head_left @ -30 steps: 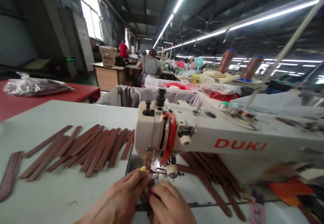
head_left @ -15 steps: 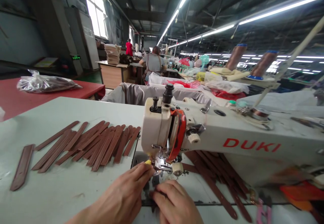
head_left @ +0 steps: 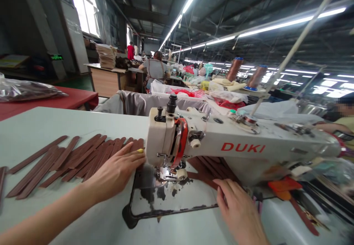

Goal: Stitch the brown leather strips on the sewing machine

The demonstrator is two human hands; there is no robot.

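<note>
A white sewing machine (head_left: 238, 147) marked DUKI stands on the pale table (head_left: 33, 127). My left hand (head_left: 117, 171) lies flat, fingers stretched, on the near end of a fanned row of brown leather strips (head_left: 69, 158) left of the needle. My right hand (head_left: 239, 210) rests with fingers spread on a second pile of brown strips (head_left: 207, 167) under the machine's arm. The presser foot (head_left: 168, 175) and needle plate hold nothing.
Two thread cones (head_left: 246, 73) stand behind the machine. A red table with a plastic bag (head_left: 24, 90) is at the far left. A grey cloth bin (head_left: 143, 103) sits beyond the table. Orange items (head_left: 282, 184) lie at right. Other workers sit in the background.
Both hands have left the spot under the needle. The left one went left onto the fanned strips; the right one went right onto the pile under the machine arm.
</note>
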